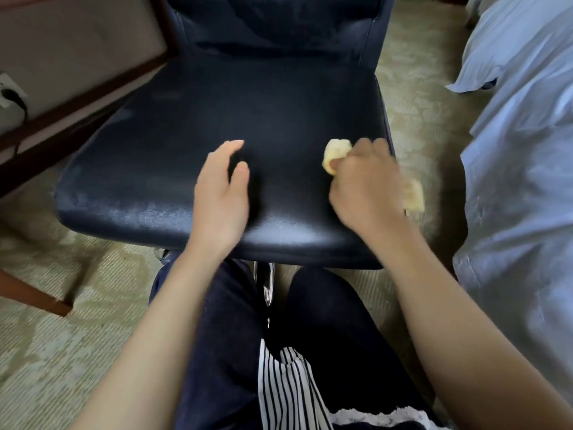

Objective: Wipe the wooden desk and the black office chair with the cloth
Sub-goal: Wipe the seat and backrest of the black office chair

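A black chair (217, 125) fills the middle of the view, its seat facing the person. The right hand (366, 187) grips a yellow cloth (336, 150) bunched against the seat near its right edge; the hand is blurred. The left hand (221, 187) hangs over the seat's front middle, fingers relaxed. Dark wooden desk legs (77, 100) stand at left on patterned carpet (62, 336); a bed with pale blue sheets (521, 150) lies at right.

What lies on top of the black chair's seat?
The left hand, fingers relaxed, and the right hand gripping the yellow cloth. The grip hides most of the cloth; whether the left hand touches the seat is unclear.
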### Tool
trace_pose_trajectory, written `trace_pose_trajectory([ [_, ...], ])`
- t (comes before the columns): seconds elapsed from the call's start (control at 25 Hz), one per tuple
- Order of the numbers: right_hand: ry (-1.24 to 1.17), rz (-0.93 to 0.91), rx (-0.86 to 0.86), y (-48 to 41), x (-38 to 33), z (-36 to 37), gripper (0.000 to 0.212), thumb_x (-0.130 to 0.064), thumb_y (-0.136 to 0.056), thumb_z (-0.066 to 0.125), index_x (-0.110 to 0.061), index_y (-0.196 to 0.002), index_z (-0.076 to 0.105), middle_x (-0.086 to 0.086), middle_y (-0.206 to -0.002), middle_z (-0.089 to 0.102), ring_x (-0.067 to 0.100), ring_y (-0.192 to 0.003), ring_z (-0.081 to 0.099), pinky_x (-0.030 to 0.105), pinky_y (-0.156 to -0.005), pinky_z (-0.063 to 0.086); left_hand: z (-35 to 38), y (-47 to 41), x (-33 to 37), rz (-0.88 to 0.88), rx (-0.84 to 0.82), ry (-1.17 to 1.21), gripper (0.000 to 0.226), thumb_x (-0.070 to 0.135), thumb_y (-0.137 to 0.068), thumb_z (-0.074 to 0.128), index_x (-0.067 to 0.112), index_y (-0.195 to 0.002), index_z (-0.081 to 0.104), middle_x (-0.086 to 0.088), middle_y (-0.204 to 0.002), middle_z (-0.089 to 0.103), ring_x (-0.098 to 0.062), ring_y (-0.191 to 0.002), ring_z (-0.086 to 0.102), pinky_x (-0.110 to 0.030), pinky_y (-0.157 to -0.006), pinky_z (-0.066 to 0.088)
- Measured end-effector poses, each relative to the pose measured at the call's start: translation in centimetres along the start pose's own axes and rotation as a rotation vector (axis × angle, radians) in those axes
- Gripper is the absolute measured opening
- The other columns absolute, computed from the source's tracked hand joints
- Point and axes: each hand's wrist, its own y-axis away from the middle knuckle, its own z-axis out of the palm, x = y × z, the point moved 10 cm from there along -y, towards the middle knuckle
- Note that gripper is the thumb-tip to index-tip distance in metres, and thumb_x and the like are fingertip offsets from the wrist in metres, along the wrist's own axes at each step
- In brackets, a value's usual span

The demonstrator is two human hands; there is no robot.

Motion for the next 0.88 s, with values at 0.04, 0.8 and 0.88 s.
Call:
trace_pose_trajectory([
  [0.04, -0.057, -0.034, -0.005, 0.5, -2.3, -0.1, 0.027, -0.016, -0.087, 0.048, -0.008, -0.107, 0.064, 0.012, -0.109, 0.047, 0.032, -0.105, 0.041, 0.039, -0.073, 0.035, -1.1, -0.2, -1.5, -0.012, 0.015, -0.1, 0.036, 0.011, -0.098, 0.041, 0.017, -0.133, 0.049, 0.001, -0.144, 0.043, -0.013, -0.138, 0.031, -0.03, -0.116, 0.017],
  [0.8, -0.325, -0.031, 0.184, 5.2, -3.9, 2.3, 0.041, -0.002, -0.08, 0.059, -0.028, -0.112, 0.064, 0.001, -0.102, 0.056, 0.024, -0.079, 0.039, 0.034, -0.067, 0.036, -5.5, 3.3, -6.4, -0.024, 0.106, -0.847, 0.044, 0.025, -0.101, 0.037, 0.015, -0.143, 0.04, -0.007, -0.15, 0.037, -0.036, -0.137, 0.03, -0.065, -0.107, 0.01],
  [0.88, -0.317, 0.048, 0.199, 4.3, -1.0, 2.3, 0.034, -0.006, -0.087, 0.055, -0.026, -0.111, 0.066, 0.004, -0.107, 0.055, 0.027, -0.083, 0.041, 0.036, -0.071, 0.034, -4.7, 4.3, -5.0, 0.016, 0.111, -0.905, 0.044, 0.028, -0.1, 0.035, 0.014, -0.14, 0.045, -0.01, -0.146, 0.043, -0.04, -0.13, 0.039, -0.068, -0.106, 0.011],
])
